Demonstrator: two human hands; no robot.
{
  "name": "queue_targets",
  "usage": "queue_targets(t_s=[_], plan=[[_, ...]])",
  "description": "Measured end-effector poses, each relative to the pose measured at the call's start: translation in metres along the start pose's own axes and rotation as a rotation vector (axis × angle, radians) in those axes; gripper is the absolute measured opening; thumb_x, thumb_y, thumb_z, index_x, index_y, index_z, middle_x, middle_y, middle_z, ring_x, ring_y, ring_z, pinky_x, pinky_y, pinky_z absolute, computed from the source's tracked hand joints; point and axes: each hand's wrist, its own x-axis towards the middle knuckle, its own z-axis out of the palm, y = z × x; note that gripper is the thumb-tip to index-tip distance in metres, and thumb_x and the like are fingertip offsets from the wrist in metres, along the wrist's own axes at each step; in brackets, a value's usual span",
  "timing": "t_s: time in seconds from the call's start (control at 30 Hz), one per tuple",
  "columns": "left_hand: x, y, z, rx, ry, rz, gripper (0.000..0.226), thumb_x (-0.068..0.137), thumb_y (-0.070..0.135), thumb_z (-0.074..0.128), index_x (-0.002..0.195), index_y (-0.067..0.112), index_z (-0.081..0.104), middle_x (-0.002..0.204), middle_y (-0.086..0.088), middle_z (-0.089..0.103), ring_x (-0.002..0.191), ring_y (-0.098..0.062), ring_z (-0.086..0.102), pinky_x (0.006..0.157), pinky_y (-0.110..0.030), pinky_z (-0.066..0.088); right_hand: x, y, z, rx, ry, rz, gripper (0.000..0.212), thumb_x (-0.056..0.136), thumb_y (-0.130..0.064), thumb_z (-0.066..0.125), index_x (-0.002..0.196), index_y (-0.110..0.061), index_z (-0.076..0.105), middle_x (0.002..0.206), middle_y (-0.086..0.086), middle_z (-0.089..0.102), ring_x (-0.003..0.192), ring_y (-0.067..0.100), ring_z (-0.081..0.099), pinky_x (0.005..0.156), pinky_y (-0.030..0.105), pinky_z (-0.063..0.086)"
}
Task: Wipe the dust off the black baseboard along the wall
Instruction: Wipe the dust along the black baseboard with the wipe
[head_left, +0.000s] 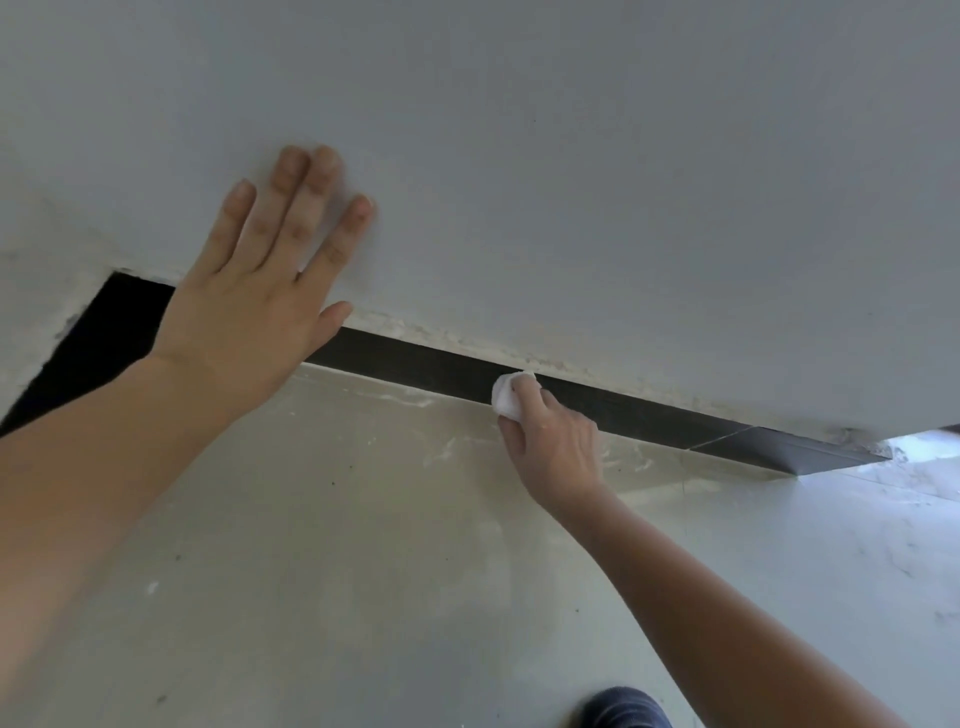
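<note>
The black baseboard (415, 364) runs along the foot of the grey wall (571, 182), slanting down from the left to the right. My right hand (550, 436) grips a small white wad of cloth (506, 397) and holds it against the baseboard near its middle. My left hand (260, 291) lies flat on the wall with its fingers straight and spread, its heel covering part of the baseboard at the left.
The pale floor (363, 545) below the baseboard shows white smears and specks. The wall ends at a corner on the right (883, 441), with bright floor beyond. A dark shoe tip (623, 709) shows at the bottom edge.
</note>
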Motion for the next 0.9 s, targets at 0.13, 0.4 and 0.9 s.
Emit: queue_targets(t_s=[0.13, 0.4, 0.9], plan=[[0.0, -0.004, 0.0, 0.032, -0.019, 0.015, 0.086, 0.092, 0.032, 0.055, 0.151, 0.015, -0.005, 0.151, -0.004, -0.033, 0.142, -0.023, -0.022, 0.116, -0.041, -0.009, 0.019, -0.035, 0.019, -0.02, -0.084, -0.106, 0.04, 0.078, -0.015, 0.068, 0.103, -0.015, 0.037, 0.073, 0.009, 0.064, 0.051, 0.03, 0.06, 0.046, 0.023, 0.027], [-0.002, -0.006, -0.005, 0.041, -0.052, 0.028, 0.086, 0.091, 0.03, 0.055, 0.152, 0.017, -0.004, 0.152, -0.003, -0.031, 0.143, -0.022, -0.018, 0.116, -0.042, -0.009, 0.036, -0.087, 0.026, -0.117, -0.422, -0.419, 0.037, 0.095, -0.014, 0.046, 0.131, -0.017, 0.038, 0.11, 0.013, 0.06, 0.093, 0.031, 0.062, 0.063, 0.034, 0.037], [-0.012, -0.011, -0.018, 0.138, -0.114, -0.083, 0.085, 0.089, 0.025, 0.053, 0.151, 0.015, -0.004, 0.155, -0.009, -0.019, 0.145, -0.024, -0.009, 0.117, -0.044, -0.001, 0.056, -0.103, 0.021, -0.244, -0.501, -0.402, 0.042, 0.09, -0.014, 0.056, 0.13, -0.015, 0.044, 0.115, 0.008, 0.063, 0.1, 0.029, 0.064, 0.067, 0.032, 0.039]])
